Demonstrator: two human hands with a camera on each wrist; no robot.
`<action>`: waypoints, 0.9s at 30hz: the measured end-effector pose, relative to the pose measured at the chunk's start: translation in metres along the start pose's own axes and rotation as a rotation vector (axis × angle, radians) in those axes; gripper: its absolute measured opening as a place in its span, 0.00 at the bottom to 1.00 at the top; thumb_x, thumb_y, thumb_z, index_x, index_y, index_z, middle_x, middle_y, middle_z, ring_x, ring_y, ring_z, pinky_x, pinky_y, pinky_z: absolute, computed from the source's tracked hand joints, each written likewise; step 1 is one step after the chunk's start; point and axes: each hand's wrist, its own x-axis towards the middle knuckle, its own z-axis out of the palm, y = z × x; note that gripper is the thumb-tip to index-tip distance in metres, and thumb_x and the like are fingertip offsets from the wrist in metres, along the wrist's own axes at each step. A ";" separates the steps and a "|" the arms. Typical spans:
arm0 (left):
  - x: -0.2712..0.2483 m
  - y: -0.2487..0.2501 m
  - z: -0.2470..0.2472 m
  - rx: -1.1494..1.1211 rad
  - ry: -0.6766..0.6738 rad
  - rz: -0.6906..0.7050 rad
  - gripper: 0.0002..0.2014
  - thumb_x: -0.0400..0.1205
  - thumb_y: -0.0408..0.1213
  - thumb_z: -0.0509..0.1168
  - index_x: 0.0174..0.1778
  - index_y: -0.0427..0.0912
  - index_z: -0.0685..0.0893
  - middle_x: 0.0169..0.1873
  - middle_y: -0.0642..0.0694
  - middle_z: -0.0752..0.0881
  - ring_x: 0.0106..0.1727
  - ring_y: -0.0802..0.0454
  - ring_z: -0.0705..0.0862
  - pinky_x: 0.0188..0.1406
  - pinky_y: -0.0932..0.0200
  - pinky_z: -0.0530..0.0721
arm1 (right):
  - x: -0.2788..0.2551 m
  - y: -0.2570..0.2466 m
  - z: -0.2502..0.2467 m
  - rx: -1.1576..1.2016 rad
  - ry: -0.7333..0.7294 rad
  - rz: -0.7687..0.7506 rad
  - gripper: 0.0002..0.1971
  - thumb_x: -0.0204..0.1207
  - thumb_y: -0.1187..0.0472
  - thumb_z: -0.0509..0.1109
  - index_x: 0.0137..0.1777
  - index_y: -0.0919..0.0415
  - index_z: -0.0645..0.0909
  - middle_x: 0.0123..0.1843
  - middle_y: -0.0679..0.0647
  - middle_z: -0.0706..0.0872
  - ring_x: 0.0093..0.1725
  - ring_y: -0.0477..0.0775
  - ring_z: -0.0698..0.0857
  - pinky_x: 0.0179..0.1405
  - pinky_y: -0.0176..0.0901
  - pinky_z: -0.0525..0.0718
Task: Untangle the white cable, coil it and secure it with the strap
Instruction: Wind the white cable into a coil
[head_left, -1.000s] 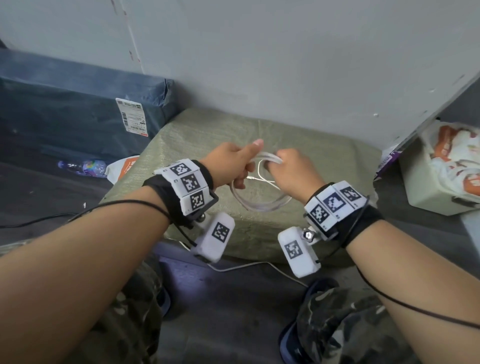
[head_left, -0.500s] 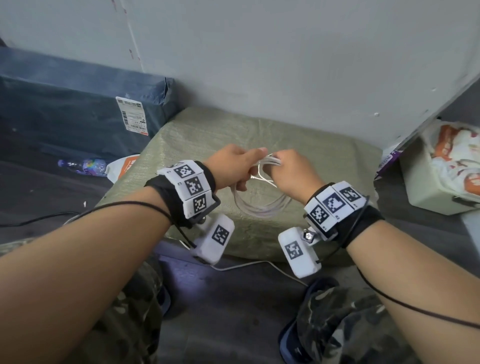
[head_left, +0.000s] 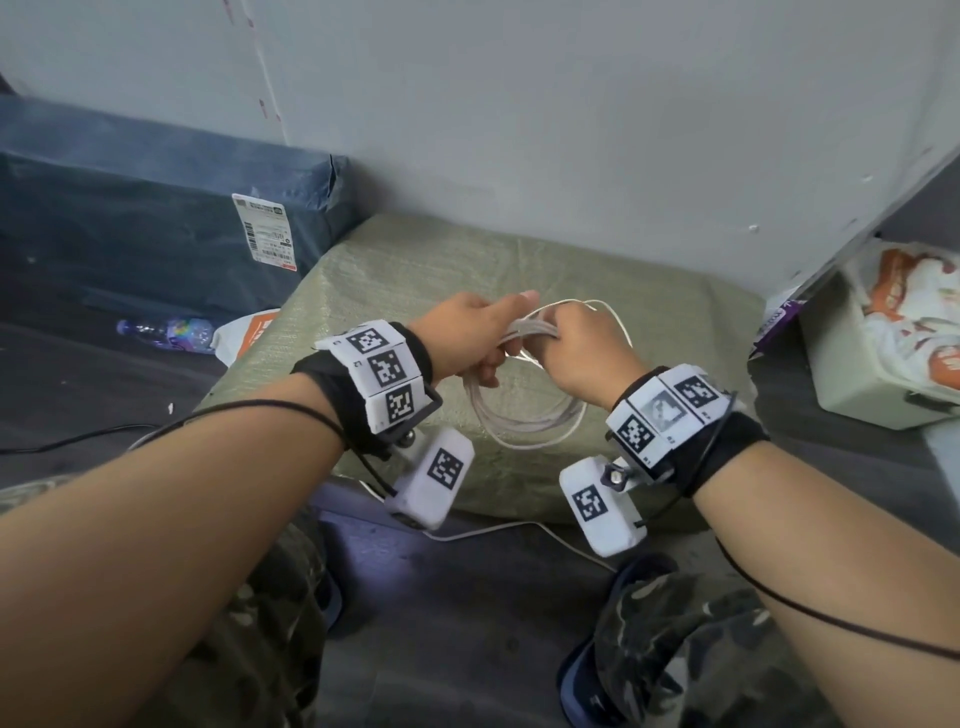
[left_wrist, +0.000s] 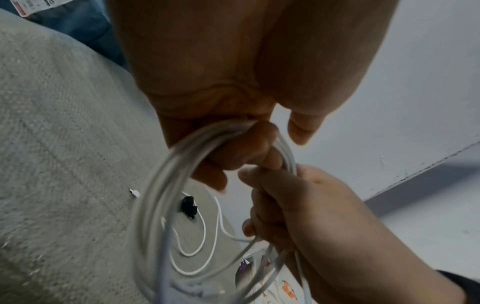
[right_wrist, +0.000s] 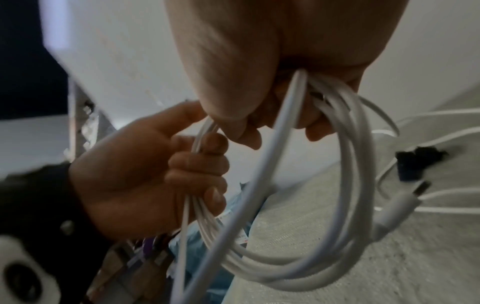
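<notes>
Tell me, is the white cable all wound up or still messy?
Mostly wound: the white cable hangs in loops gripped by the left hand and right hand. No strap is on it.

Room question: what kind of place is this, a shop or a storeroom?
Likely a storeroom or a corner for parcels: a wrapped blue parcel with a shipping label, a big sack-wrapped bundle used as a table, and a bare wall.

White cable (head_left: 524, 415), wound into a loose multi-turn coil, hangs from its gripped top at 12 o'clock; one plug end (right_wrist: 400, 205) dangles at 3 o'clock. Black strap (left_wrist: 188, 206) lies crumpled on the woven surface below, among slack cable.
</notes>
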 end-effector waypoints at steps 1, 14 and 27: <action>0.000 -0.001 0.002 0.044 0.002 0.007 0.25 0.81 0.57 0.60 0.26 0.41 0.77 0.15 0.50 0.71 0.17 0.53 0.72 0.30 0.56 0.81 | -0.001 -0.001 0.001 -0.021 -0.009 -0.018 0.09 0.78 0.56 0.65 0.43 0.58 0.85 0.36 0.54 0.84 0.36 0.55 0.81 0.37 0.42 0.71; 0.000 0.004 0.000 0.054 0.071 -0.001 0.19 0.82 0.42 0.56 0.24 0.40 0.74 0.15 0.51 0.71 0.18 0.51 0.70 0.28 0.57 0.78 | -0.002 -0.005 0.001 0.261 -0.076 0.082 0.04 0.74 0.62 0.69 0.38 0.58 0.82 0.29 0.52 0.81 0.30 0.52 0.80 0.32 0.45 0.79; 0.000 0.004 -0.004 -0.145 0.129 -0.026 0.21 0.83 0.50 0.59 0.25 0.44 0.72 0.16 0.53 0.68 0.16 0.55 0.67 0.29 0.56 0.77 | -0.001 0.000 -0.003 0.429 0.025 0.198 0.09 0.74 0.57 0.71 0.43 0.65 0.82 0.25 0.51 0.78 0.24 0.52 0.81 0.30 0.47 0.81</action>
